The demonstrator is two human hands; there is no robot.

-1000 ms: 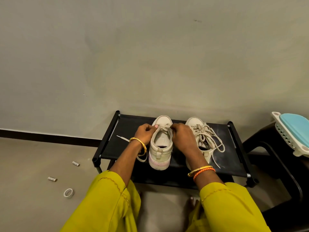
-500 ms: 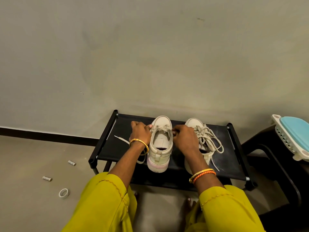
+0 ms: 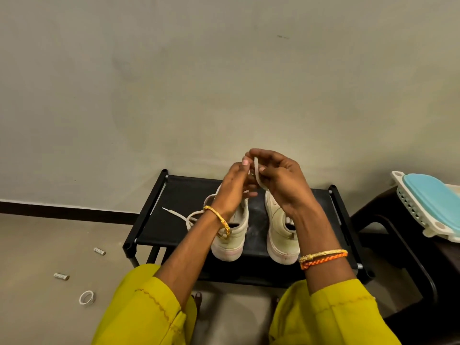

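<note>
Two cream sneakers stand side by side, heels toward me, on a low black rack. The left sneaker has its beige lace pulled up above it. My left hand and my right hand are raised over the shoes, both pinching this lace between fingers and thumb. A loose end of the lace trails left across the rack top. The right sneaker sits under my right forearm, its front hidden.
On the floor to the left lie two small metal cylinders and a white ring. A dark stool stands at right with a white and blue basket on it. A grey wall rises behind the rack.
Both hands have lifted from the left sneaker's tongue to well above the shoes, drawing the lace up with them. The camera has come closer to the rack.
</note>
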